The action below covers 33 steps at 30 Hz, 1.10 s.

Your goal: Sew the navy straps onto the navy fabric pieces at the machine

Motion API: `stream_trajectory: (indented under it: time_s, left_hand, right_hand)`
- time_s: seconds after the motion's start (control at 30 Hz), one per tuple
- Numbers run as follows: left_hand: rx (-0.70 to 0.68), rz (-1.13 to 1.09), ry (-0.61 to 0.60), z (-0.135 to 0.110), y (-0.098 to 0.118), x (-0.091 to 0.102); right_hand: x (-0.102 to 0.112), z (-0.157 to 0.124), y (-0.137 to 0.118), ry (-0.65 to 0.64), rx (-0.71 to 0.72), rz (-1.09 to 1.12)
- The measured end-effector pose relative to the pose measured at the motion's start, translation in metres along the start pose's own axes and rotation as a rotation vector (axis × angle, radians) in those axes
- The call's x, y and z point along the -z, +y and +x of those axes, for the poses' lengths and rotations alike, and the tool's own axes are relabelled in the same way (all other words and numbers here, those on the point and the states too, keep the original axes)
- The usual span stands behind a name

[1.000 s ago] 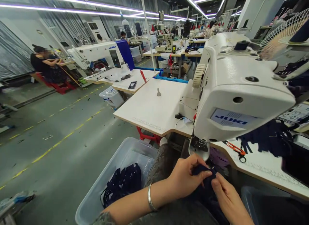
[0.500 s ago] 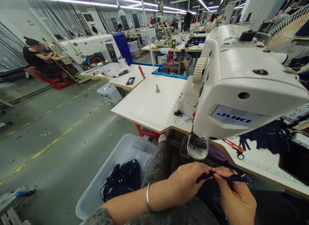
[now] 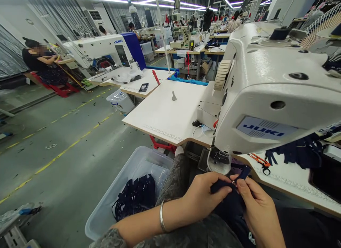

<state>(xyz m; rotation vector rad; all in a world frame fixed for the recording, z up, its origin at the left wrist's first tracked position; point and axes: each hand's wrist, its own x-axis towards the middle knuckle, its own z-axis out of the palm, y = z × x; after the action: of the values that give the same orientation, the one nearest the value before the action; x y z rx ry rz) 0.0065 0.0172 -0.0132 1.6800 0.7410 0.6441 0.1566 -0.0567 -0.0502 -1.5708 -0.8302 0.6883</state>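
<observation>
Over my lap, my left hand (image 3: 206,193) pinches a navy fabric strap (image 3: 243,172) between thumb and fingers. My right hand (image 3: 253,194) grips the same strap close beside it, with the strap's end sticking up past the fingers. A small shiny piece, perhaps a ring or slider, shows between the two hands; its exact kind is too small to tell. Dark navy cloth hangs below my hands across my lap. Just beyond them is the needle end of a white JUKI sewing machine (image 3: 274,88).
A clear plastic bin (image 3: 106,198) with navy straps (image 3: 135,196) stands to my left. Orange-handled snips (image 3: 262,164), more navy straps (image 3: 295,152) and a dark phone-like object (image 3: 323,177) lie on the right table. A white worktable (image 3: 162,113) extends ahead. Another person (image 3: 39,61) sits far left.
The strap's end, which pointed right, now points up and away. My hands have turned, and my left thumb now shows on the strap. The view has shifted slightly.
</observation>
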Motion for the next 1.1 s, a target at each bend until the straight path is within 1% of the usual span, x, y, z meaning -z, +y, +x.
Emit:
stream_trajectory:
  time_s: [0.03,0.1,0.17,0.23,0.3,0.4,0.47,0.53,0.63,0.7,0.8,0.87,0.97,1.1]
  left_hand:
    - [0.051,-0.046,-0.023,0.001,0.001,0.001]
    - [0.102,-0.08,-0.029,0.002,0.002,0.001]
    - [0.082,-0.051,0.003,0.002,0.002,0.002]
    - [0.032,-0.023,0.044,0.003,0.002,0.003]
    - [-0.021,-0.002,0.073,0.003,0.002,0.003]
    - [-0.147,0.08,0.114,0.003,0.0,0.002]
    - [-0.256,0.15,0.156,0.002,-0.003,0.001]
    - [-0.343,0.197,0.196,0.001,-0.006,0.0]
    - [-0.419,0.236,0.228,-0.001,-0.01,-0.002]
    - [-0.47,0.279,0.247,-0.003,-0.012,-0.004]
    - [-0.576,0.343,0.29,-0.005,-0.015,-0.006]
    - [-0.635,0.365,0.308,-0.005,-0.017,-0.006]
    - [-0.684,0.385,0.303,-0.006,-0.019,-0.004]
    - [-0.733,0.419,0.293,-0.005,-0.02,-0.001]
  right_hand:
    - [0.0,0.001,0.002,-0.014,-0.024,0.025]
    - [-0.001,0.002,0.004,-0.039,-0.048,0.054]
    - [-0.001,0.002,0.003,-0.052,-0.048,0.073]
    - [0.0,0.002,0.002,-0.081,-0.047,0.092]
    - [0.002,0.002,-0.001,-0.136,-0.042,0.097]
    - [0.006,0.001,-0.002,-0.194,-0.004,0.036]
    - [0.007,-0.001,-0.001,-0.166,0.043,-0.005]
    - [0.005,-0.004,0.002,-0.105,0.093,-0.007]
    - [0.001,-0.009,0.005,-0.034,0.196,0.037]
    - [-0.001,-0.011,0.006,-0.024,0.286,0.072]
    - [-0.002,-0.013,0.004,-0.052,0.389,0.085]
    - [-0.001,-0.013,0.004,-0.059,0.426,0.072]
    - [0.001,-0.013,0.006,-0.053,0.455,0.033]
    - [0.003,-0.014,0.006,-0.068,0.44,-0.021]
